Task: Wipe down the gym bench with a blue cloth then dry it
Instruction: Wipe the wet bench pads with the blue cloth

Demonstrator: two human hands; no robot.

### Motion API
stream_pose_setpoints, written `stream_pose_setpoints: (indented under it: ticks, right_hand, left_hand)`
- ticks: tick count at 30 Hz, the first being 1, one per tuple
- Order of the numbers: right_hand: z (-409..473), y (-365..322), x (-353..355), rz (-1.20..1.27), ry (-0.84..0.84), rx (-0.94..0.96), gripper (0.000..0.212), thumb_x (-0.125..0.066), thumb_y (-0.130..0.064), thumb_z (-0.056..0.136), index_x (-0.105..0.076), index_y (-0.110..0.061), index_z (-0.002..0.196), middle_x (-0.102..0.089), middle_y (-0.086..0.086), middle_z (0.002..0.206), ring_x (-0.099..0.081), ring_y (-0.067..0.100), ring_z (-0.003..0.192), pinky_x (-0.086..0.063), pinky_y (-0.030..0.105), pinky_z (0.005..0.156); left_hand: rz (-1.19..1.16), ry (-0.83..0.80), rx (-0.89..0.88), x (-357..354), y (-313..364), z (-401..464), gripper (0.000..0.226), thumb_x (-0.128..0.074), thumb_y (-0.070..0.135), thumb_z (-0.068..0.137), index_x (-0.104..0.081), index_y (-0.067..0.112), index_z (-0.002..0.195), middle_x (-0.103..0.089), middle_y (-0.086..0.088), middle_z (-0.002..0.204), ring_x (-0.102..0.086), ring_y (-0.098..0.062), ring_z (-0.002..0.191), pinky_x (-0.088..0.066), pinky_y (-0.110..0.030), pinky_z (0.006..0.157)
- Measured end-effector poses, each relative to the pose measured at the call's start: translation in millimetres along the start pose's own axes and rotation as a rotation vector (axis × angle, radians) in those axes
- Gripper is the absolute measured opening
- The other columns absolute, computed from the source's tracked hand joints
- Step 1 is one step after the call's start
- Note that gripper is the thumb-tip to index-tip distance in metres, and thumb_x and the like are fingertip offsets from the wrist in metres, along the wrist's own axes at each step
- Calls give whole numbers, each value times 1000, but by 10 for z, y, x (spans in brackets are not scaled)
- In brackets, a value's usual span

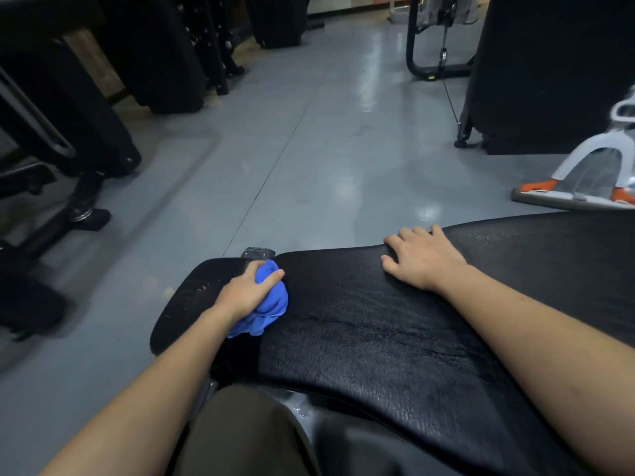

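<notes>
A black padded gym bench [378, 324] runs across the lower middle of the view, its long pad on the right and a smaller seat pad [192, 297] on the left. My left hand [244, 290] is closed around a bunched blue cloth [271, 304], which is pressed down at the gap between the two pads. My right hand [422, 255] lies flat on the far edge of the long pad, fingers spread, holding nothing. The pad's surface looks shiny and creased.
Grey glossy floor [309, 149] stretches ahead. Black exercise machines [86, 108] stand at the left and back. A dark machine [549, 73] and a white and orange machine base [580, 183] sit at the right. My trouser leg [247, 434] shows at the bottom.
</notes>
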State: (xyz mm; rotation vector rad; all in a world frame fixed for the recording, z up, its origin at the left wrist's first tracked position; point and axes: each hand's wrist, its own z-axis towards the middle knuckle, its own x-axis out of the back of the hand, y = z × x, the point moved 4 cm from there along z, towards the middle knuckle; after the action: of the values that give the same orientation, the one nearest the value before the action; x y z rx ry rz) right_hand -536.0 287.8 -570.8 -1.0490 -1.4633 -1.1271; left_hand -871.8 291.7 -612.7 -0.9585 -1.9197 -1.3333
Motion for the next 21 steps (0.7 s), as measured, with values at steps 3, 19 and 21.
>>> stream_pose_setpoints:
  ticks: [3,19,21]
  right_hand:
    - [-2,-402,-10,36,-17,57,64,-26,-62,97,-41,-21,144,-52,11,134,-47,31,126,-28,54,110]
    - [36,-661,-95,58,11,51,66,-22,-62,97,-34,-23,149,-46,12,141,-43,34,130,-21,60,114]
    - [41,-670,-101,57,13,52,66,-22,-61,97,-34,-22,149,-46,13,141,-43,34,129,-21,60,114]
  left_hand:
    - [-6,18,6,0,-99,-192,57,-43,72,92,-40,40,139,-65,-6,125,-55,-23,102,-39,-35,87]
    - [8,166,38,-102,-385,-685,55,-45,72,88,-45,41,133,-63,5,127,-58,-23,115,-44,-37,92]
    - [37,180,21,-92,-322,-605,55,-45,72,88,-46,40,133,-61,4,130,-58,-24,118,-43,-37,94]
